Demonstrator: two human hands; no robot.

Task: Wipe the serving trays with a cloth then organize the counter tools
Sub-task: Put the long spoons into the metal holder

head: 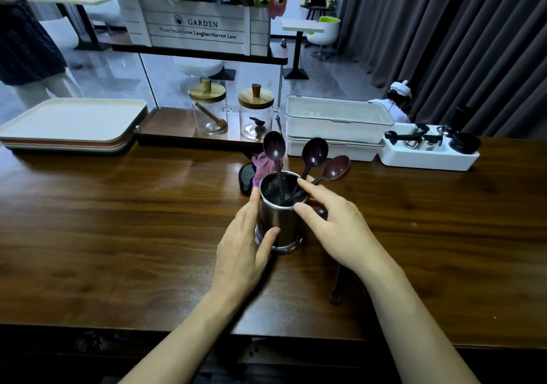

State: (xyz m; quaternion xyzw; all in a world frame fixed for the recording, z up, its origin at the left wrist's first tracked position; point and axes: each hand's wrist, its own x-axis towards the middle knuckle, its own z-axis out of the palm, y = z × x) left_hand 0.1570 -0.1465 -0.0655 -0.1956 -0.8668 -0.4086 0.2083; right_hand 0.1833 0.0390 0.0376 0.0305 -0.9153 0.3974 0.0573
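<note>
The left hand (242,244) curls thumb and fingers round the steel cup (279,220), steadying it on the counter (118,220). The right hand (334,229) hovers loosely open at the rim, forefinger touching the handles and gripping nothing. The cup looks rigid, smooth and probably slippery, so it is best held low round the wall. Three light, stiff spoons (314,152) stand inside; a fourth spoon (336,290) lies under the right wrist. Just beyond the cup is one soft cloth (265,164), and far left of the left hand one tray stack (71,123).
</note>
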